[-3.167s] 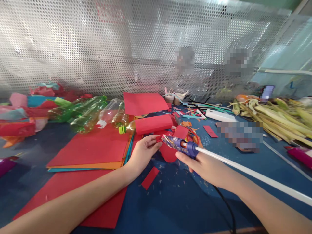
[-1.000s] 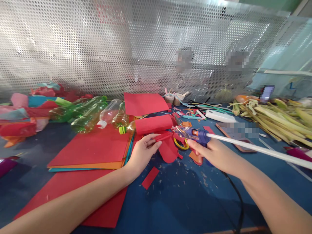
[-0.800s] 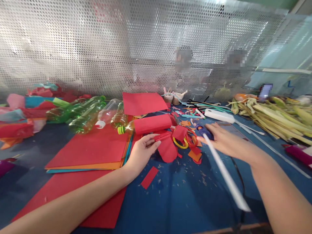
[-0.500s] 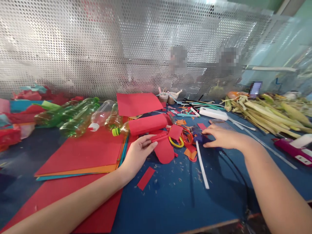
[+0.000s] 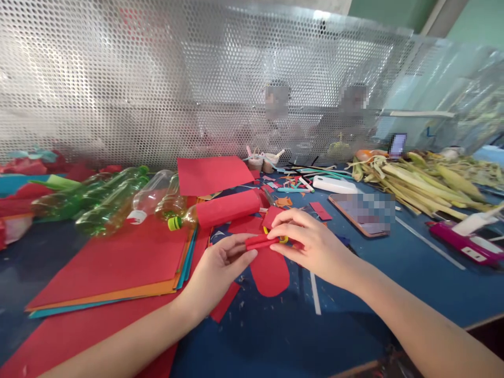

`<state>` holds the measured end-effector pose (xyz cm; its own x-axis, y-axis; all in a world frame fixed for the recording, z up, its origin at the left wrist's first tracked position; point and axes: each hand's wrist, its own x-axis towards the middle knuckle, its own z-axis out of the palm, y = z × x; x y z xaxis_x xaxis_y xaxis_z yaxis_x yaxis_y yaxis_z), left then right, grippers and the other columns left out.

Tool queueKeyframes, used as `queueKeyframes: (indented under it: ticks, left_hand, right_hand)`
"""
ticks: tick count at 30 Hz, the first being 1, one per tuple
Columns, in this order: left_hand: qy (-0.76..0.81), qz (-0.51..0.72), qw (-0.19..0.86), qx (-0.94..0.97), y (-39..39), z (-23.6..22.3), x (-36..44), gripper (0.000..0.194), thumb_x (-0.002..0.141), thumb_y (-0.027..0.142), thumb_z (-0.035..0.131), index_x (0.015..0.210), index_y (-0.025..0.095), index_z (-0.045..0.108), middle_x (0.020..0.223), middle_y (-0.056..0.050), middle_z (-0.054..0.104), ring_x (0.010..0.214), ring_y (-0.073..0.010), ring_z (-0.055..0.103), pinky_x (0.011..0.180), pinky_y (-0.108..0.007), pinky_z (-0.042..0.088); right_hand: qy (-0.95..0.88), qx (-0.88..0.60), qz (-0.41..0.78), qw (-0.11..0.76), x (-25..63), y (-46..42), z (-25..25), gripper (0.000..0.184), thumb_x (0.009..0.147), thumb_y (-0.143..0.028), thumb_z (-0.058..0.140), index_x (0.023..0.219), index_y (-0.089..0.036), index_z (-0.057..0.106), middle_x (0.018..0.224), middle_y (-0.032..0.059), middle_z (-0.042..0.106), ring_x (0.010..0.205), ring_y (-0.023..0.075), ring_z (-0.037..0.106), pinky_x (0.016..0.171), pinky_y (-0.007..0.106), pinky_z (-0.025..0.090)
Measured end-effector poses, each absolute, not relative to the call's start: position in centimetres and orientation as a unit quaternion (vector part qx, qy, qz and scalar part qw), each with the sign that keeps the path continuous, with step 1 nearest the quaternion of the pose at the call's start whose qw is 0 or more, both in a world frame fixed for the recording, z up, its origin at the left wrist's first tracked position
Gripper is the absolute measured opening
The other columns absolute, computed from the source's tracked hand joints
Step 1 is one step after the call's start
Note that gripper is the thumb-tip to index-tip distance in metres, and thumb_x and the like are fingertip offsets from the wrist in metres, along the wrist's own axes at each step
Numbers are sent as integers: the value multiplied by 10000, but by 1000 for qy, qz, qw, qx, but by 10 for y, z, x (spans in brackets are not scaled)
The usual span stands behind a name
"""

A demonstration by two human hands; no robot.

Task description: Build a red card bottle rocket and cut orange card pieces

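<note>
Right hand point(image 5: 311, 244) moved in, pinching red paper point(image 5: 260, 241) with left hand point(image 5: 214, 268), wrapped bottle point(image 5: 228, 208) beyond

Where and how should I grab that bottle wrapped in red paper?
Probably best by the bare neck, just behind the yellow cap, coming from above on your left. The wrapped bottle lies on its side, neck pointing left, and the red paper wraps its body.

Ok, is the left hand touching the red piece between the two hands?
Touching. The head view shows the left hand gripping one end of the red piece, with no gap showing.
</note>
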<state>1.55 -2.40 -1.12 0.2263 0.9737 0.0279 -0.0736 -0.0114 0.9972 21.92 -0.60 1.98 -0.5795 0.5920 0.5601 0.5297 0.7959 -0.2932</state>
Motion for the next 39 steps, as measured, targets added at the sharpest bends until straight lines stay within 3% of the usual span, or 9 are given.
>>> queueKeyframes:
  ticks: [7,12,18,25,30,34,39]
  left_hand:
    - [414,469,551,553,-25,-10,17,201,717,227,699,916,251,706,888,11,771,892,-188,710,794,-251,564]
    - [446,461,508,575,-26,-9,16,209,715,248,688,923,249,706,860,11,773,828,-187,715,709,-233,568]
    - [452,462,464,605,-27,-6,16,173,775,295,622,907,225,710,936,-13,762,864,-177,701,743,-217,546]
    - [453,457,439,627,-29,-3,14,182,785,274,606,924,221,708,897,-8,764,822,-160,701,715,-207,542]
    - [454,457,434,630,-29,-3,15,161,791,279,602,896,227,712,912,-11,761,816,-159,696,700,-204,533]
    - [447,471,451,612,-29,-4,15,141,791,276,612,883,223,705,885,-7,752,841,-151,683,727,-191,518]
    - [445,484,458,598,-33,-5,13,153,812,280,611,957,242,643,593,60,647,519,-76,541,486,-140,415]
  right_hand:
    - [-881,-320,90,337,220,-6,23,73,881,-152,559,861,-184,621,1026,79,615,926,167,627,842,317,526]
    - [-876,-314,111,348,218,-5,21,64,874,-136,565,873,-174,616,927,65,674,858,158,641,809,290,526]
    - [-862,-338,142,350,217,-8,22,53,852,-137,591,873,-183,573,866,28,658,774,137,632,737,260,518]
    - [-798,-361,328,353,215,-7,20,74,869,-200,583,935,-209,550,867,3,646,772,112,638,731,223,517]
    - [-788,-375,336,354,212,-6,19,40,855,-198,590,816,-194,596,750,-11,644,668,104,609,648,204,507]
    - [-784,-369,336,370,212,-8,18,28,844,-197,600,827,-194,622,750,-10,652,665,106,608,640,207,512]
    - [-785,-340,344,387,211,-8,17,78,824,-180,617,887,-203,657,843,9,687,746,119,635,705,234,528]
